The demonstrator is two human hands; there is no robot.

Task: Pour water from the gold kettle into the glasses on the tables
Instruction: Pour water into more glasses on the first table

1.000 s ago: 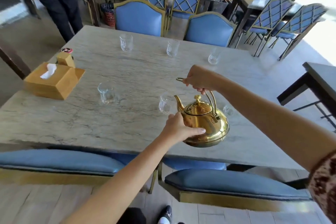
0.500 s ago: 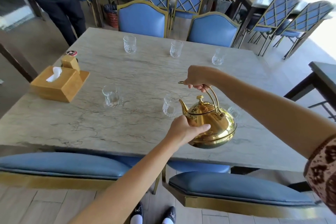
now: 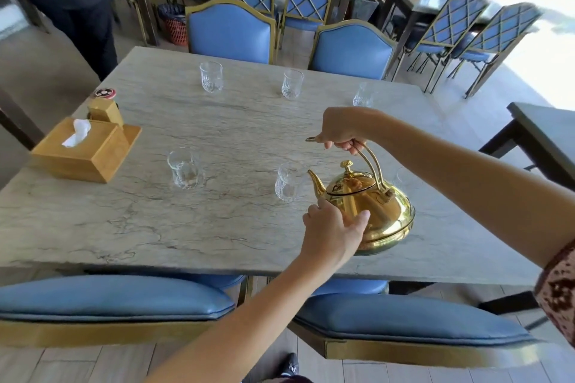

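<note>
Two hands on the gold kettle (image 3: 378, 208) here: my left hand (image 3: 331, 235) cups its near side, fingers spread on the belly, and my right hand (image 3: 340, 129) is closed round the looped handle above. The kettle hangs over the near edge of the marble bench (image 3: 130, 221), spout pointing left at the nearest glass (image 3: 287, 182), just beside it. Another glass (image 3: 184, 168) stands further left, near the wooden tissue box (image 3: 84, 149). Three more glasses (image 3: 292, 83) line the far side before the blue chairs (image 3: 230, 31).
</note>
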